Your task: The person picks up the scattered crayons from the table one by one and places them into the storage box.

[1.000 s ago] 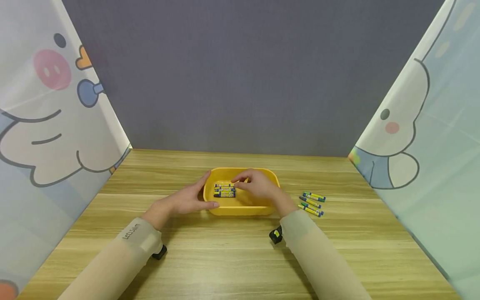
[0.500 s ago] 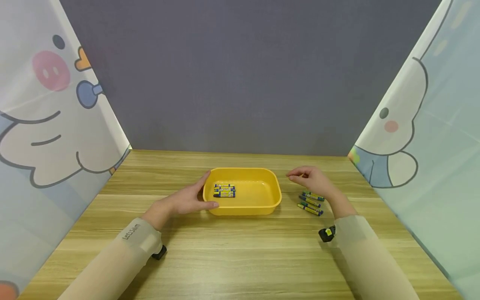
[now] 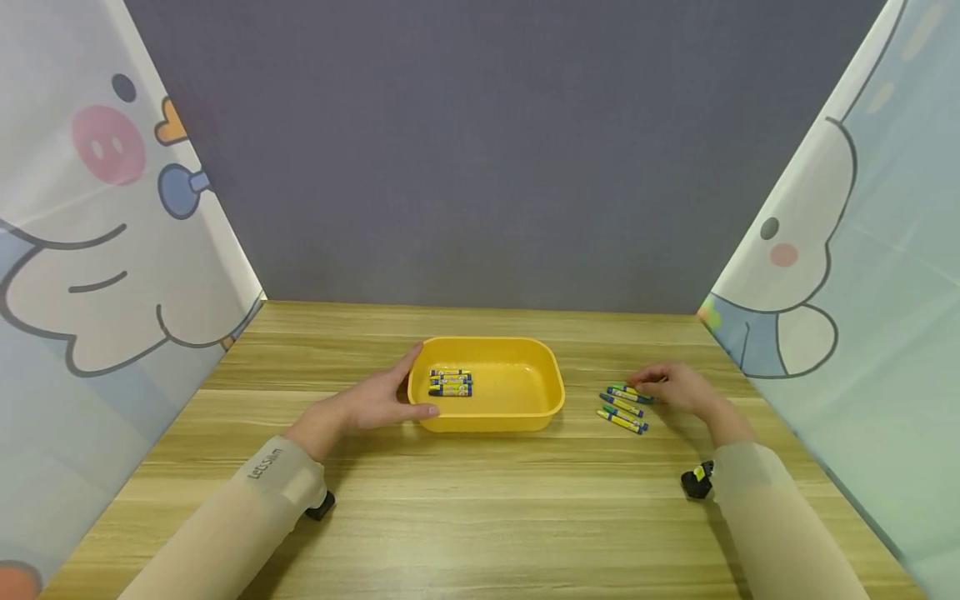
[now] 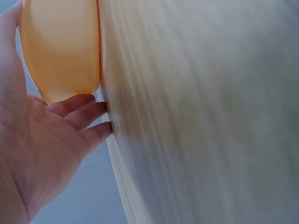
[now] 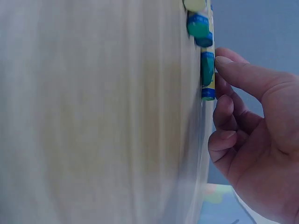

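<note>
In the head view, my left hand (image 3: 378, 400) holds the left end of a yellow plastic tray (image 3: 498, 423), thumb along the front rim and fingers round the far left corner. The left wrist view has these fingers (image 4: 86, 114) against the outside of the tray (image 4: 65, 51). Several crayons (image 3: 451, 383) in yellow and blue wrappers lie side by side in the tray's left part. To the right, my right hand (image 3: 678, 390) is low at the farthest crayons of a loose group (image 3: 621, 408). The right wrist view puts its thumb tip right beside a green crayon (image 5: 208, 74), with the fingers loosely bent.
The wood-grain table (image 3: 480, 508) runs back to a dark grey panel (image 3: 480, 167). Cartoon-printed sheets stand at the left (image 3: 112, 250) and right (image 3: 847, 275). A small black device (image 3: 697, 482) sits at the right wrist.
My right hand has left the tray and moved right, then down to the loose crayons. The left hand stays on the tray, and the crayons in it lie as before.
</note>
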The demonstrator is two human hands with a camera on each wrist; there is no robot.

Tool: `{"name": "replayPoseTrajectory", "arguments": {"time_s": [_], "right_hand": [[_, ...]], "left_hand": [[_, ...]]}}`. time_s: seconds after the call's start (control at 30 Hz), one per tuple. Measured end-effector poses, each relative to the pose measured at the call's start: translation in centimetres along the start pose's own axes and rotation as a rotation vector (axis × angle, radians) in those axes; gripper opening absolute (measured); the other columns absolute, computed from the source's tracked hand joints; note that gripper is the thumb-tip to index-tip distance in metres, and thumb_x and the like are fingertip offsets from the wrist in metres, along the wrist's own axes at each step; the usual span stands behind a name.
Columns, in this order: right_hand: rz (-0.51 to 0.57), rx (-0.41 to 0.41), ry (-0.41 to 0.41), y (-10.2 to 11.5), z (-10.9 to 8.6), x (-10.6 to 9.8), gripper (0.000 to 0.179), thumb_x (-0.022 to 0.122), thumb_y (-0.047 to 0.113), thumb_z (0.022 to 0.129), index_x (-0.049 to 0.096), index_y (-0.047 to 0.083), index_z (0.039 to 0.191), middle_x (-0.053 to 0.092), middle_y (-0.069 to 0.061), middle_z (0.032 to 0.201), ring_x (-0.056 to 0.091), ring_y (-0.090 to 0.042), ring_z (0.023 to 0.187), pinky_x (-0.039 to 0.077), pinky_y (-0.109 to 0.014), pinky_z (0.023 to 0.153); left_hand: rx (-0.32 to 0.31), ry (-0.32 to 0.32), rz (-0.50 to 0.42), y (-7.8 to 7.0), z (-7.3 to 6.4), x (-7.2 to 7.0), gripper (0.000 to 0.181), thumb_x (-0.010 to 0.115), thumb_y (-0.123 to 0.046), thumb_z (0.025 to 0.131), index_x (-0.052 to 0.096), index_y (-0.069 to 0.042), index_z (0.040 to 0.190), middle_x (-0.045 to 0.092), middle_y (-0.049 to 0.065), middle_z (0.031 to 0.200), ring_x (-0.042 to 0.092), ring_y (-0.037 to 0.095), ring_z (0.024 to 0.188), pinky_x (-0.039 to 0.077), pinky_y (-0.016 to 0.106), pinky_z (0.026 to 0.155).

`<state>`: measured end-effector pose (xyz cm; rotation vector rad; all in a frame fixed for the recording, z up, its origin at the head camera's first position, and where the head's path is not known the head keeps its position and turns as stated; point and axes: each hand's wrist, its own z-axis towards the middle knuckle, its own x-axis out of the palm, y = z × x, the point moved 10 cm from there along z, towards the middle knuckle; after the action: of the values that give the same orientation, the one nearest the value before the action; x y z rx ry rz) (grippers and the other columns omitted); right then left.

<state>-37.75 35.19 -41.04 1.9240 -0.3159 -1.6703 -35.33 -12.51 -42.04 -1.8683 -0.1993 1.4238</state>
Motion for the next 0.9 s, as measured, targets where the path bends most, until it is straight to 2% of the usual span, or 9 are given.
{"name": "replayPoseTrajectory", "arguments": {"time_s": [0.23,0.47,0.57,0.7,0.9], "right_hand": [[-0.055,0.005,-0.047,-1.5,-0.3,-0.9,0.026,0.069,0.02,0.11,0.082,0.006,0.127,0.078,-0.022,0.129,0.072,-0.037,0.116,0.057,-0.038,0.087],[-0.018,0.007,-0.027,-2.0,-1.0,-1.1,0.027,0.072,0.019,0.108,0.081,0.006,0.129,0.079,-0.019,0.125,0.07,-0.022,0.103,0.057,-0.031,0.079],[-0.015,-0.001,-0.013,-2.3,-1.1,-1.1,0.027,0.075,0.016,0.105,0.081,0.006,0.129,0.08,-0.016,0.123,0.069,-0.019,0.102,0.056,-0.029,0.078],[-0.029,-0.004,-0.019,-2.4,-1.1,-1.1,0.028,0.076,0.016,0.104,0.081,0.007,0.13,0.08,-0.015,0.122,0.069,-0.02,0.103,0.056,-0.03,0.08],[-0.064,0.009,-0.039,-2.3,-0.9,-1.2,0.028,0.073,0.019,0.106,0.081,0.01,0.131,0.079,-0.016,0.123,0.069,-0.022,0.104,0.056,-0.034,0.082]], "left_hand": [[0.008,-0.005,-0.009,-0.1,0.0,0.0,0.131,0.079,-0.071,0.091,-0.003,-0.019,0.179,0.028,0.019,0.181,0.043,0.039,0.159,0.033,0.061,0.131],[0.005,0.002,0.001,-0.2,0.1,0.0,0.131,0.079,-0.071,0.091,-0.003,-0.019,0.179,0.029,0.021,0.18,0.044,0.04,0.158,0.034,0.061,0.131],[0.003,0.0,-0.005,-0.1,0.1,0.0,0.131,0.079,-0.071,0.091,-0.003,-0.02,0.179,0.027,0.02,0.181,0.042,0.04,0.16,0.033,0.061,0.132],[0.006,-0.002,-0.017,-0.1,0.0,0.0,0.131,0.079,-0.07,0.091,-0.004,-0.02,0.179,0.024,0.019,0.182,0.04,0.039,0.161,0.032,0.062,0.132],[0.003,0.001,-0.008,0.0,0.0,0.0,0.131,0.079,-0.071,0.091,-0.004,-0.019,0.179,0.028,0.021,0.18,0.043,0.04,0.158,0.033,0.061,0.131]]}}
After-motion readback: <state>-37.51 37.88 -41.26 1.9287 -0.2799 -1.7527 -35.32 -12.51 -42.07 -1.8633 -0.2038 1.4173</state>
